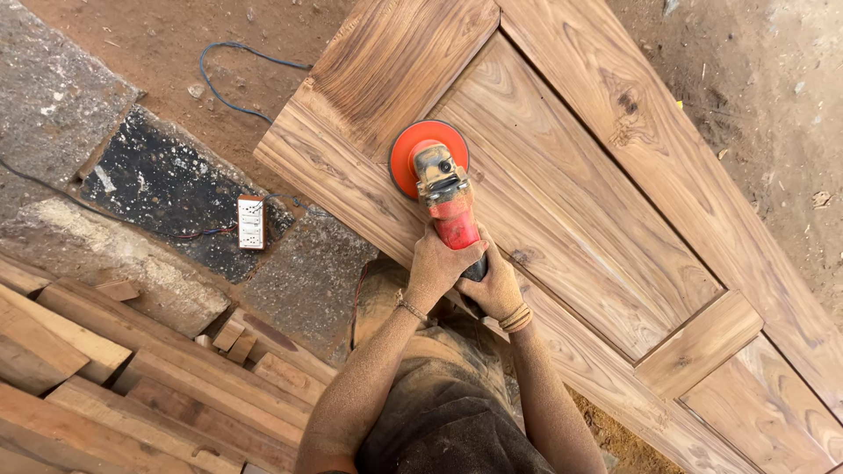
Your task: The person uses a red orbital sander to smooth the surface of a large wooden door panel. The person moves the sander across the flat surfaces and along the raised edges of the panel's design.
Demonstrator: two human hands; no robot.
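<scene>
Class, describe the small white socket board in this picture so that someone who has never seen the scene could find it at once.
Start at the big wooden door that fills the right of the view, then look left past its edge to the dark stone slab on the ground. The socket board lies at that slab's right end, a thin cable nearby. It is the only white, rectangular thing among brown timber, grey stone and red dirt.

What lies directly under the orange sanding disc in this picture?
The orange sanding disc lies on the wooden door, over the edge of a recessed panel. The wood beneath it is covered, so its state cannot be seen.
</scene>
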